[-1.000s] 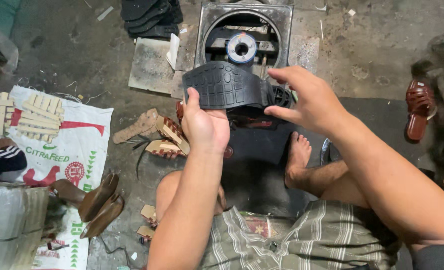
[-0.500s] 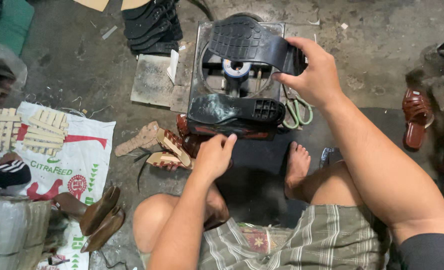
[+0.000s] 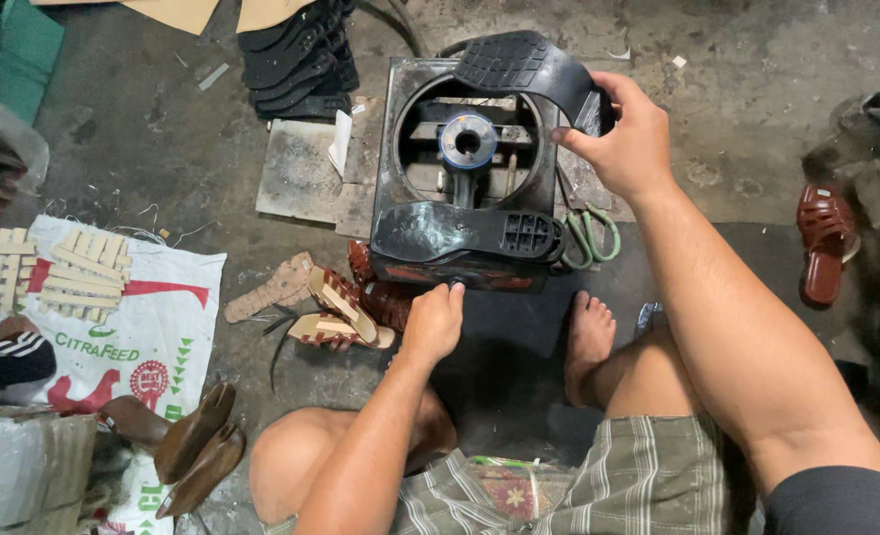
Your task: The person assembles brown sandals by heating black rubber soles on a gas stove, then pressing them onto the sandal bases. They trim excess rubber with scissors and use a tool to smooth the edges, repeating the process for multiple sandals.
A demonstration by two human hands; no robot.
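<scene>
A white woven sack [image 3: 133, 327] lies flat on the floor at about nine o'clock. It is roughly rectangular, printed with green lettering, a row of small green triangles, a red stripe and a round red emblem. Pale wooden slat pieces rest on its upper part.

At about seven o'clock, beside the sack's lower edge, sits a bulging grey-white plastic bag [image 3: 19, 471], its contents unclear.

At six o'clock, on the lap, lies a clear plastic packet [image 3: 509, 485] with a red and green patterned print.
</scene>
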